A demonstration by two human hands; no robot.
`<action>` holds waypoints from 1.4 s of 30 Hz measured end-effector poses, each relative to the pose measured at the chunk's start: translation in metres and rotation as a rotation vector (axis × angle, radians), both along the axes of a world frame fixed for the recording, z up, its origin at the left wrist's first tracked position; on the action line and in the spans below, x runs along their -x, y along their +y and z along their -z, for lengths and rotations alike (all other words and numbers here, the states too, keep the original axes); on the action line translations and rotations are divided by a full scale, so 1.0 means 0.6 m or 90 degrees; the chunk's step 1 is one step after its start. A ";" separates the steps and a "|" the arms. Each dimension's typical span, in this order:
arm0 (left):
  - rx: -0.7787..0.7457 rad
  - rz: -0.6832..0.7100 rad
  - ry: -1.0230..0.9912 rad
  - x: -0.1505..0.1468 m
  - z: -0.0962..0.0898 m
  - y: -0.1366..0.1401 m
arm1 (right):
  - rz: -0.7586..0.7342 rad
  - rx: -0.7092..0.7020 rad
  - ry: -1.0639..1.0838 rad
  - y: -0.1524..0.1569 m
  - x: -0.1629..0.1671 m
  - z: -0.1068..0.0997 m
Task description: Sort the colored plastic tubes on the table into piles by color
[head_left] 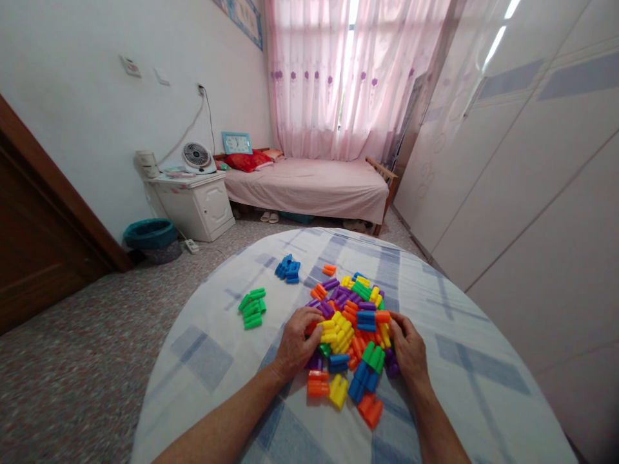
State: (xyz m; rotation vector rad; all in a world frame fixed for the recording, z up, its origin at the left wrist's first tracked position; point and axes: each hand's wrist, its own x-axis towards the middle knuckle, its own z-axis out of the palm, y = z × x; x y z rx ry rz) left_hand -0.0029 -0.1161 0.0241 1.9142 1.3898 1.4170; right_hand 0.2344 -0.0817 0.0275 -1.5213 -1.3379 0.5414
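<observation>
A heap of tube-shaped plastic building blocks in orange, purple, yellow, green and blue lies on the table before me. My left hand (pixel 298 338) is at the heap's left side, fingers curled, thumb and forefinger closed at the end of a yellow block (pixel 327 331). At the right side, my right hand (pixel 409 345) has its bent fingers on the end of an orange block (pixel 382 316), which lies against blue blocks (pixel 366 321). Nearer me are a yellow block (pixel 338 391), an orange block (pixel 371 410) and a green block (pixel 374 356). Some fingertips are hidden.
On the round table's checked cloth (pixel 203 399), green blocks (pixel 252 308) and blue blocks (pixel 287 269) form separate groups left of the heap. Beyond stand a bed (pixel 314 183), a white cabinet (pixel 210 206) with a fan (pixel 197 156), and a bin (pixel 151 235). Wardrobe doors (pixel 522 212) line the right.
</observation>
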 end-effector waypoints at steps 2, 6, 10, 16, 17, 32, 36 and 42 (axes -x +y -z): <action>-0.003 0.001 0.004 0.000 -0.001 0.000 | -0.014 0.005 0.004 0.003 -0.004 0.003; -0.006 -0.004 0.001 -0.001 -0.002 0.000 | -0.019 0.025 0.023 0.006 -0.007 0.005; -0.002 -0.002 -0.003 -0.001 -0.001 -0.001 | -0.021 0.034 0.037 0.003 -0.003 0.002; 0.007 -0.007 -0.024 -0.001 -0.001 -0.001 | -0.015 0.030 0.037 -0.005 0.002 -0.004; 0.009 -0.007 -0.031 -0.001 -0.001 -0.001 | -0.018 0.029 0.032 -0.005 0.002 -0.004; 0.090 -0.026 -0.173 0.017 -0.016 0.005 | -0.017 0.031 0.051 0.003 -0.002 0.004; 0.133 -0.028 -0.235 0.026 -0.023 0.007 | -0.021 0.034 0.047 0.003 -0.003 0.004; 0.151 -0.001 0.013 0.084 -0.061 -0.042 | -0.008 0.040 0.045 0.000 -0.001 -0.002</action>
